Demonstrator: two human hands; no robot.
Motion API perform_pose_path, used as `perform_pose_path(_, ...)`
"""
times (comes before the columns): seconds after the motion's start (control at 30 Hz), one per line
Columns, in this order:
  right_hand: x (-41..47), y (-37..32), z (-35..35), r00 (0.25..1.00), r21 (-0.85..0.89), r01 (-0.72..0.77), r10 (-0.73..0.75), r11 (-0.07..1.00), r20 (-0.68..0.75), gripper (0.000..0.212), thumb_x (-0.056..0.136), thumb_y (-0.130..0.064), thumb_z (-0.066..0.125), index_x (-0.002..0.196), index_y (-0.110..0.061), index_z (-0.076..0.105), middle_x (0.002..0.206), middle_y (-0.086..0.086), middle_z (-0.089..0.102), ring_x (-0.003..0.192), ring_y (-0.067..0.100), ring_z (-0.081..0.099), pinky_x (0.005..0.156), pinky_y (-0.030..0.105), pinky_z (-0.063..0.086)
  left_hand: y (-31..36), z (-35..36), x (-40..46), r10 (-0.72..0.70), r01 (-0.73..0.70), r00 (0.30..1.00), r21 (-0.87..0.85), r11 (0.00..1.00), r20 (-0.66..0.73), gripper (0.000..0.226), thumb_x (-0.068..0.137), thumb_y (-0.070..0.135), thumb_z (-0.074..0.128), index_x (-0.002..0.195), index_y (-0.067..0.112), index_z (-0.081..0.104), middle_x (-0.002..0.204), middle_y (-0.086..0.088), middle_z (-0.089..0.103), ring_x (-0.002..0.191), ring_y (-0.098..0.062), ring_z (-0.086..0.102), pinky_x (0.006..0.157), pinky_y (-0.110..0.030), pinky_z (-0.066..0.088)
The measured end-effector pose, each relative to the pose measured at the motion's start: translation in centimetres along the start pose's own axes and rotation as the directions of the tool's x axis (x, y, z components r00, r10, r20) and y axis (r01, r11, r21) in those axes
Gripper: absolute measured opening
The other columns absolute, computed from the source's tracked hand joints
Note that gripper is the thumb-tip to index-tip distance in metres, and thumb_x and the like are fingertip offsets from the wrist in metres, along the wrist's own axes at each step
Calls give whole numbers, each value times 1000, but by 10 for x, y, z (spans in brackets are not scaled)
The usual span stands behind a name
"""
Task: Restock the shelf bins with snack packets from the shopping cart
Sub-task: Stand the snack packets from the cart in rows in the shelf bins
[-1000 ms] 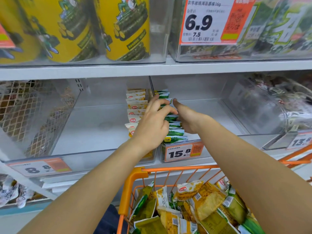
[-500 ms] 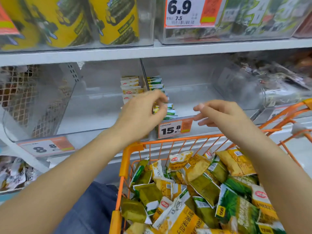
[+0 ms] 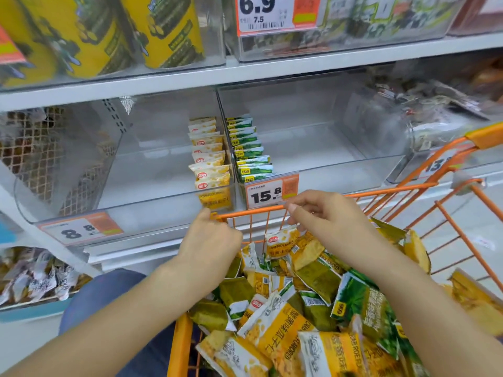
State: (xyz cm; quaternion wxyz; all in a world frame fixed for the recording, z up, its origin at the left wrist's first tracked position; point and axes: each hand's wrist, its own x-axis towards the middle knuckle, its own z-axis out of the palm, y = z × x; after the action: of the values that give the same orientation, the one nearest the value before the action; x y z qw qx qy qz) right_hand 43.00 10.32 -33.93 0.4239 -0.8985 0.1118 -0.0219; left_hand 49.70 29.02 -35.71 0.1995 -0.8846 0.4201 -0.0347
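Two bare forearms are reaching forward over the orange shopping cart point(image 3: 392, 189), the hands apart with a gap between them, both hovering at the cart's front rim. The left hand point(image 3: 211, 242) is sitting at the rim's left front corner, knuckles up and fingers curled under; whether it is touching the rim or holding anything I cannot tell. The right hand point(image 3: 324, 213) is hanging just right of it, above the front rail, its fingers loosely bent downward and gripping nothing that is showing, its fingertips just over a yellow packet point(image 3: 280, 242) standing against the front wire.

Going left to right along the middle shelf, a clear left bin point(image 3: 81, 210) is carrying an 8.8 price tag point(image 3: 79, 231) on its front edge and a single row of yellow snack packets point(image 3: 208, 156) standing upright against its right wall. Just beside, past the divider, the clear right bin point(image 3: 326, 170) is holding a row of green snack packets point(image 3: 249, 148) against its left wall, with a 15.8 price tag point(image 3: 270, 190) at its front left corner. Further right, a bin of dark wrapped goods point(image 3: 435, 104) is lying blurred.

Below, the cart is brimming with a loose heap of yellow and green packets point(image 3: 313, 308), piled at all angles. On the upper shelf, yellow bags point(image 3: 163, 31) are standing at the left and a 6.9 tag point(image 3: 275, 14) is hanging to their right.
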Motion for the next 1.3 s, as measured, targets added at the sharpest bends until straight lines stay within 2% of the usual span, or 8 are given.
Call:
perform_pose_path(0.1,-1,-4,1,998,9,51,-51,999,20,23,87,-40,62,109,-34,65,93,-16,69,89,0,63,87,34,53,-22,-13,0,-14,-24,981,-193,981,-194,21,66,28,84,70,24,64,61,1,64,64,-20,64,65,-29,44)
perform_pose_path(0.27,-7,-17,8,950,-17,206,-196,978,242,66,74,-49,74,133,-43,46,137,-23,47,126,-7,41,105,18,34,-54,-55,-3,105,-196,980,-725,660,-170,16,84,40,62,96,42,53,81,17,65,83,1,56,78,-33,48)
perform_pose_path(0.43,-5,-26,3,907,380,186,-306,906,288,18,75,-36,69,91,-29,69,92,-13,72,87,-6,63,79,13,48,-53,-71,11,216,-297,951,-854,428,-223,14,81,36,64,92,32,56,75,13,69,72,-10,63,74,-38,50)
perform_pose_path(0.6,9,-20,-12,959,522,142,-247,841,137,12,79,-26,72,83,-14,73,79,-3,74,75,11,65,73,28,52,-49,-52,39,-133,-293,936,-930,222,-327,9,84,36,62,88,29,60,66,11,65,65,0,57,62,-18,42)
perform_pose_path(0.67,14,-17,-17,975,539,123,-203,834,93,19,79,-25,74,87,-8,73,88,11,75,81,21,68,78,38,53,-49,-40,53,-288,-253,902,-934,251,-322,5,88,34,61,84,32,61,73,17,65,72,2,59,66,-17,42)
perform_pose_path(0.9,35,-15,-26,996,606,89,-70,791,-55,13,87,-13,61,88,-4,69,63,0,70,54,3,59,57,11,43,-59,0,97,-387,41,866,-725,688,-318,44,87,46,43,119,21,61,123,-1,58,125,-25,44,105,-40,34)
perform_pose_path(1.17,130,-11,-34,971,539,6,123,843,-203,7,92,-11,59,88,-14,64,76,1,63,65,7,58,56,16,49,-63,16,125,-514,52,799,-816,575,-312,30,89,21,61,119,18,62,137,-6,47,132,-27,34,105,-25,18)
perform_pose_path(1.3,205,-12,-31,941,606,-128,289,785,-175,17,92,-6,58,107,-12,53,95,6,56,88,18,55,88,36,50,-65,19,128,-508,29,796,-818,575,-329,23,89,23,59,111,21,65,137,-1,47,132,-27,32,104,-27,19)
